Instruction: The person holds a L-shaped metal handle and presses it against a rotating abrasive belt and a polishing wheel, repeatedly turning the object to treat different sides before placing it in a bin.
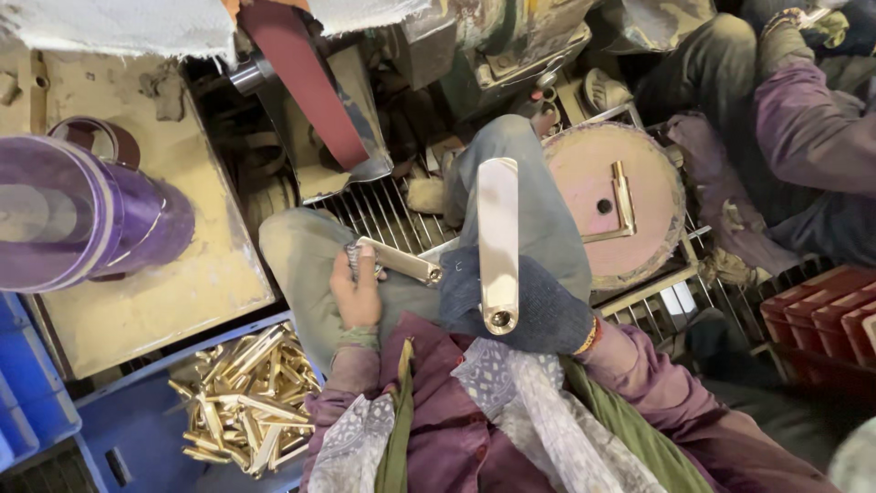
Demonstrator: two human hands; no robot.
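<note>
Head view: right hand [534,306], in a dark knit glove, gripped a long polished metal bar [498,242], fingers wrapped round its lower end, bar upright over the lap, probably for inspection. Left hand [358,292], bare, pinched a shorter brass-coloured piece [401,261] over the knee. Heap of similar brass pieces [246,397] in blue crate [137,429] at left. Reddish sanding belt [306,78] ahead.
</note>
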